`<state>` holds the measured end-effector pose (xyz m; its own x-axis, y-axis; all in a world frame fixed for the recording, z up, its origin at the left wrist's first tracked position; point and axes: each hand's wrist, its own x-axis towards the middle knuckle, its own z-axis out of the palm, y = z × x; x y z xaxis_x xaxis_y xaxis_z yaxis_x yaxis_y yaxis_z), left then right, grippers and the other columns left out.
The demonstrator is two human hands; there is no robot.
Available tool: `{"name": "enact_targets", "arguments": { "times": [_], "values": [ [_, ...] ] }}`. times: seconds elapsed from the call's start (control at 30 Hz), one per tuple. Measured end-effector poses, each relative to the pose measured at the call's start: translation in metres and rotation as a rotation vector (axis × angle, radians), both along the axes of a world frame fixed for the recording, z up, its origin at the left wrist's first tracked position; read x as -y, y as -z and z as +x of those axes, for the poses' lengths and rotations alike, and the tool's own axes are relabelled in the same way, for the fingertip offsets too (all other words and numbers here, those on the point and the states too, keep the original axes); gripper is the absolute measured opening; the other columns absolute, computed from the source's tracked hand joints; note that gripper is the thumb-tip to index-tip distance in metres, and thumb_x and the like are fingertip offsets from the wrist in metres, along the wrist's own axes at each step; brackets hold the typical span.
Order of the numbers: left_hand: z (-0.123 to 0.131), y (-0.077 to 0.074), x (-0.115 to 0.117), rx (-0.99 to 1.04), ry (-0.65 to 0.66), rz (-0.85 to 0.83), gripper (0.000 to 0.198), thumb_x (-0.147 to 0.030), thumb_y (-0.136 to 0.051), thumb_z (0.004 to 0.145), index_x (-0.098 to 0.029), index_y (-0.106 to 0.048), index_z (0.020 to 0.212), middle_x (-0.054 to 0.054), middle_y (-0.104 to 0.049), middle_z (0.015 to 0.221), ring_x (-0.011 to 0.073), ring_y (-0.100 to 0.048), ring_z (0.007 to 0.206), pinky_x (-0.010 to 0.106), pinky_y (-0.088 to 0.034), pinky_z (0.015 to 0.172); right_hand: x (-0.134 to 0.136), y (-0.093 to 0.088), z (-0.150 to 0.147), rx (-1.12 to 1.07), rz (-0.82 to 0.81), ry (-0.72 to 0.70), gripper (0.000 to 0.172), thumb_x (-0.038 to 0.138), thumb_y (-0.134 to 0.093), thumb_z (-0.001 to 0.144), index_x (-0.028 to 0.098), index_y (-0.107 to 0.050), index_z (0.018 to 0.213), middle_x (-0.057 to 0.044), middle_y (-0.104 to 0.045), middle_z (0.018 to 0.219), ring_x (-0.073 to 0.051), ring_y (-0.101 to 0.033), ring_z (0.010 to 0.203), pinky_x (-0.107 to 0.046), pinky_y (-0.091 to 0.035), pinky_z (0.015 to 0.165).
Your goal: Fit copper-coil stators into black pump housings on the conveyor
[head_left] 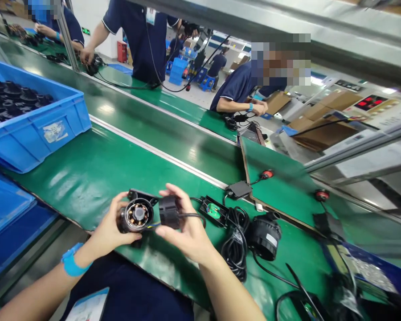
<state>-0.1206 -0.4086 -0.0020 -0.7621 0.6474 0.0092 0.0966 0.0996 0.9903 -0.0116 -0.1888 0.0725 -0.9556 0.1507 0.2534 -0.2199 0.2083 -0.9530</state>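
My left hand [112,229] is closed round a small electric motor [139,215], whose open end shows copper windings and a round metal centre. In my right hand [187,227] is a black round cap [169,211] with a black cable leaving its side. Thin coloured wires run between the motor and the cap, which are held a short way apart. Right of my right hand lies an open black box with a green circuit board [213,210]. A bundle of black cable [235,249] lies beside a black cylindrical housing [265,236].
A blue crate [36,133] of black parts stands at the left on the green table [96,165]. A metal rail and a sunken channel run behind my hands. Co-workers handle cabled parts across it. A blue tray [370,267] of small parts sits at the right.
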Motion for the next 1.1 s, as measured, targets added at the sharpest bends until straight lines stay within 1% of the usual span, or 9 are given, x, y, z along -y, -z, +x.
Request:
{"name": "enact_targets", "arguments": {
  "times": [0.1, 0.17, 0.33, 0.47, 0.6, 0.7, 0.83, 0.93, 1.1],
  "values": [
    [-0.007, 0.011, 0.003, 0.058, 0.154, -0.016, 0.113, -0.039, -0.089, 0.075, -0.028, -0.014, 0.158, 0.019, -0.047, 0.151, 0.0298, -0.062, 0.129, 0.046, -0.055, 0.107, -0.011, 0.003, -0.008, -0.014, 0.477, 0.182, 0.079, 0.056, -0.078, 0.088, 0.028, -0.046, 0.155, -0.012, -0.059, 0.138, -0.025, -0.062, 0.122, -0.040, -0.053, 0.102],
    [-0.013, 0.016, 0.006, -0.003, 0.260, -0.019, 0.112, -0.039, -0.089, 0.078, -0.032, -0.014, 0.161, 0.016, -0.042, 0.157, 0.0296, -0.056, 0.138, 0.044, -0.052, 0.112, -0.011, 0.006, -0.013, -0.068, 0.597, 0.220, 0.085, 0.062, -0.077, 0.086, 0.033, -0.043, 0.159, -0.010, -0.065, 0.128, -0.025, -0.068, 0.108, -0.038, -0.057, 0.089],
    [-0.028, 0.009, 0.011, -0.303, 0.414, -0.053, 0.102, -0.035, -0.079, 0.087, -0.036, -0.014, 0.166, 0.012, -0.036, 0.163, 0.0293, -0.045, 0.148, 0.045, -0.046, 0.118, 0.017, 0.016, -0.021, -0.203, 0.314, 0.205, 0.089, 0.055, -0.074, 0.092, 0.028, -0.029, 0.164, -0.012, -0.059, 0.140, -0.024, -0.062, 0.124, -0.043, -0.050, 0.111],
    [-0.019, -0.012, 0.005, -0.712, 0.154, -0.058, 0.100, -0.063, -0.081, 0.080, -0.022, -0.035, 0.159, 0.017, -0.038, 0.159, 0.0285, -0.042, 0.148, 0.043, -0.042, 0.121, 0.042, 0.019, -0.029, -0.282, 0.286, 0.254, 0.083, 0.046, -0.076, 0.091, 0.025, -0.036, 0.161, -0.011, -0.060, 0.136, -0.021, -0.062, 0.122, -0.037, -0.053, 0.107],
    [-0.002, -0.028, -0.003, -0.998, -0.061, 0.200, 0.055, -0.028, -0.083, 0.087, -0.013, -0.054, 0.131, 0.011, -0.063, 0.126, 0.0142, -0.059, 0.128, 0.025, -0.044, 0.118, 0.051, 0.022, -0.035, -0.286, 0.186, 0.283, 0.089, 0.032, -0.077, 0.084, 0.020, -0.031, 0.159, -0.010, -0.065, 0.125, -0.019, -0.068, 0.111, -0.035, -0.057, 0.099],
    [0.002, -0.029, -0.007, -1.043, -0.050, 0.309, 0.039, -0.011, -0.082, 0.084, -0.010, -0.061, 0.117, 0.010, -0.067, 0.113, 0.0171, -0.066, 0.117, 0.039, -0.049, 0.117, 0.049, 0.021, -0.036, -0.254, 0.134, 0.289, 0.079, 0.026, -0.075, 0.081, 0.016, -0.039, 0.151, -0.009, -0.067, 0.120, -0.016, -0.069, 0.103, -0.031, -0.057, 0.095],
    [0.001, -0.021, -0.008, -0.988, -0.067, 0.385, 0.046, -0.005, -0.083, 0.079, -0.009, -0.062, 0.121, 0.010, -0.072, 0.107, 0.0225, -0.068, 0.116, 0.053, -0.051, 0.115, 0.038, 0.011, -0.032, -0.238, 0.254, 0.193, 0.078, 0.023, -0.076, 0.081, 0.018, -0.046, 0.153, -0.008, -0.064, 0.135, -0.017, -0.065, 0.120, -0.029, -0.052, 0.105],
    [0.000, -0.017, -0.007, -1.032, -0.057, 0.395, 0.039, -0.008, -0.083, 0.080, -0.009, -0.064, 0.113, 0.009, -0.072, 0.105, 0.0233, -0.065, 0.124, 0.047, -0.051, 0.116, 0.028, 0.005, -0.030, -0.230, 0.276, 0.072, 0.082, 0.020, -0.074, 0.083, 0.020, -0.043, 0.159, -0.007, -0.063, 0.136, -0.017, -0.063, 0.121, -0.029, -0.050, 0.106],
    [-0.002, -0.014, -0.008, -1.013, -0.015, 0.365, 0.024, -0.010, -0.084, 0.080, -0.014, -0.070, 0.099, 0.011, -0.059, 0.133, 0.0274, -0.048, 0.146, 0.040, -0.047, 0.120, 0.018, 0.006, -0.028, -0.136, 0.337, -0.085, 0.092, 0.029, -0.074, 0.088, 0.023, -0.028, 0.168, -0.007, -0.059, 0.136, -0.021, -0.054, 0.121, -0.038, -0.041, 0.111]
  ]
}}
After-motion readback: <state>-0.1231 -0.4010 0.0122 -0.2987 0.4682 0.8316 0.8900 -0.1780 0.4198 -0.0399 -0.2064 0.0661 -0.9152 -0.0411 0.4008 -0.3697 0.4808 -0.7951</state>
